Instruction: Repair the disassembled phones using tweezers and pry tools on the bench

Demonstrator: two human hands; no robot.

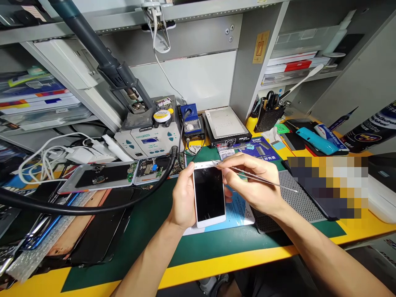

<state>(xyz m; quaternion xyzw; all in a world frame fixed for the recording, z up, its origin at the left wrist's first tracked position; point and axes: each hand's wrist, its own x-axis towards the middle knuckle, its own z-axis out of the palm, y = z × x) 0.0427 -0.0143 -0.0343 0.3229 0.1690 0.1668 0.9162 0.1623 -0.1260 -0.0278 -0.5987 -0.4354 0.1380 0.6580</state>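
Note:
A white smartphone with a dark screen is held upright, face toward me, over the green mat. My left hand grips it along its left edge, thumb near the top corner. Pinched in my right hand is a pair of metal tweezers, their tips at the phone's top right edge. Whether the tips touch the phone or something small there, I cannot tell. Behind the phone lies a blue and white printed sheet, partly hidden.
A rework station stands behind, its black hose sweeping across the left side. Opened phone parts lie at the left. On the right are a perforated grey mat, a pen holder and a black spray can.

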